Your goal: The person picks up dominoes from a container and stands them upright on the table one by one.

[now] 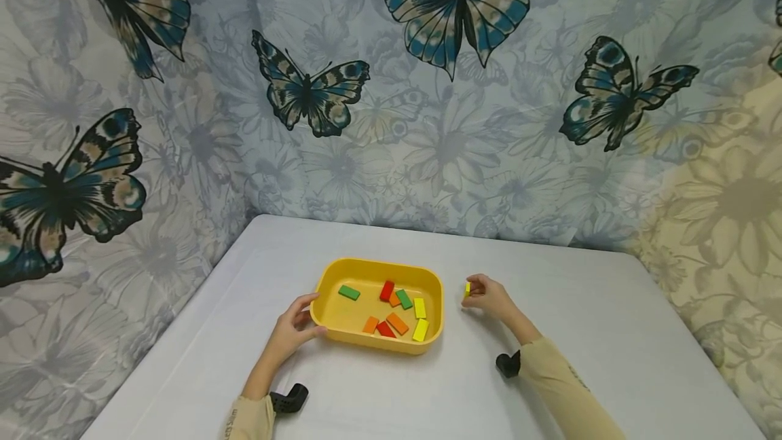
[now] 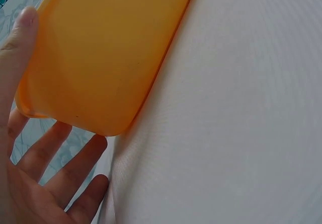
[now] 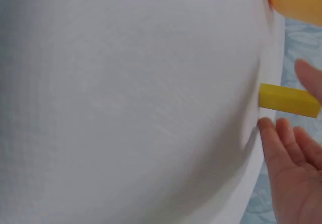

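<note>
A yellow plastic tray (image 1: 380, 343) lies on the table with several small blocks in it. My left hand (image 1: 294, 328) holds the tray's left end, its thumb along the near wall and its fingers at the short side; the left wrist view shows the little finger apart from the tray (image 2: 110, 63). To the right of the tray, my right hand (image 1: 489, 296) pinches a yellow block (image 1: 468, 288). In the right wrist view this yellow block (image 3: 287, 99) stands on end on the tablecloth, its top by the thumb; other fingers of the hand (image 3: 297, 183) extend beside it.
Inside the tray lie green (image 1: 349, 292), red (image 1: 387, 290), orange (image 1: 397, 322) and yellow blocks (image 1: 419, 330). A white cloth covers the table (image 1: 550, 290). Butterfly-patterned fabric (image 1: 427, 141) hangs behind it. Black wrist devices (image 1: 290, 399) sit at both sleeves.
</note>
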`<state>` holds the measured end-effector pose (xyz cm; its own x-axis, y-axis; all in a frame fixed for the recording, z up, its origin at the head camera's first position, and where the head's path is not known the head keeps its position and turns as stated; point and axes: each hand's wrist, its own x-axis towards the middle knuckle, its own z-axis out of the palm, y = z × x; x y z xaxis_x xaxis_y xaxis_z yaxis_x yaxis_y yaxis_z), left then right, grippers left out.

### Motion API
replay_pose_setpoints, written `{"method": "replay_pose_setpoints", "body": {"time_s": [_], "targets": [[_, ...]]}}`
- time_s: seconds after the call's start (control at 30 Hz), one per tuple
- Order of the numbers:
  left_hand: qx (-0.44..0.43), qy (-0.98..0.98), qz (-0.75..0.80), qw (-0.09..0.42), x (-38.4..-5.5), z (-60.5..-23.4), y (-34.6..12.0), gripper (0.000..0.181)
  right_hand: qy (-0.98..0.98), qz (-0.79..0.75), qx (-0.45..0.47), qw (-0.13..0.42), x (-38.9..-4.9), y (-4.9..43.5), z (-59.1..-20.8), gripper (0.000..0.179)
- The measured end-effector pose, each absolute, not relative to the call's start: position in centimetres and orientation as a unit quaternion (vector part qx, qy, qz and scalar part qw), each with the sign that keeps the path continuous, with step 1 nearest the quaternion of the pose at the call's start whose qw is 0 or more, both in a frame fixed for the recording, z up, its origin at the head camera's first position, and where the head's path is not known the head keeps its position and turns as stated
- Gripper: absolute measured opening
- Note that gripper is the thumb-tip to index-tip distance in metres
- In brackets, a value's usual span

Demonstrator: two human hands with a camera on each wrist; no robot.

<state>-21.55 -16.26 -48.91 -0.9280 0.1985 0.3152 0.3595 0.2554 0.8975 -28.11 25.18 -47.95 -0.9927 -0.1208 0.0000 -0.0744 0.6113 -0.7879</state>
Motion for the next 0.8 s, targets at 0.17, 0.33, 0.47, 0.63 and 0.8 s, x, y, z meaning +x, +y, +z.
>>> {"method": "replay_pose_setpoints", "body": {"time_s": [0.17, 0.33, 0.47, 0.63, 0.8], "targets": [[-0.178, -0.789, -0.585, 0.066, -21.6, -49.0, -16.2, 0.064, 0.893, -0.443, -0.061, -0.053, -28.1, 24.6, -46.7, 0.079], [-0.181, -0.785, -0.588, 0.067, -21.6, -49.0, -16.2, 0.063, 0.863, -0.468, -0.094, -0.165, -28.1, 22.7, -44.5, 0.076], [-0.182, -0.783, -0.591, 0.066, -21.6, -49.0, -16.3, 0.064, 0.842, -0.501, -0.106, -0.17, -27.5, 20.4, -42.6, 0.07], [-0.182, -0.78, -0.595, 0.063, -21.5, -49.0, -16.3, 0.063, 0.811, -0.557, -0.108, -0.14, -25.6, 17.0, -40.2, 0.063], [-0.187, -0.783, -0.589, 0.072, -21.5, -49.1, -16.3, 0.063, 0.795, -0.58, -0.119, -0.131, -25.2, 14.8, -40.7, 0.059]]}}
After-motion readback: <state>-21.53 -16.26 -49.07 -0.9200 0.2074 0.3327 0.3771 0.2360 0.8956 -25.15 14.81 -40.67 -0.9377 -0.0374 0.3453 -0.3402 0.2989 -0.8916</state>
